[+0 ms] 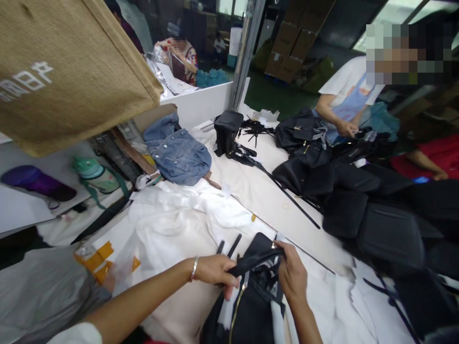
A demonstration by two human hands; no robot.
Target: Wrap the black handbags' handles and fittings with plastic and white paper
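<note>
A black bag (pixel 256 306) with a gold zipper lies in front of me at the bottom of the view. My left hand (pixel 217 271), a bracelet at its wrist, pinches one end of a wide black strap (pixel 256 262) on the bag. The right hand (pixel 292 272) is closed at the strap's other end, by the bag's upper right; its fingertips are partly hidden. White wrapping strips run along the bag's sides. Two thin black strap ends (pixel 234 244) stick out beyond my left hand.
Black bags (pixel 390 234) are heaped along the right side, where a person in a blue apron (pixel 353 105) works. Farther back stand a small black bag (pixel 227 126) and a denim bag (pixel 179 150). A brown fabric panel (pixel 75 71) hangs upper left, above bottles (pixel 91 172).
</note>
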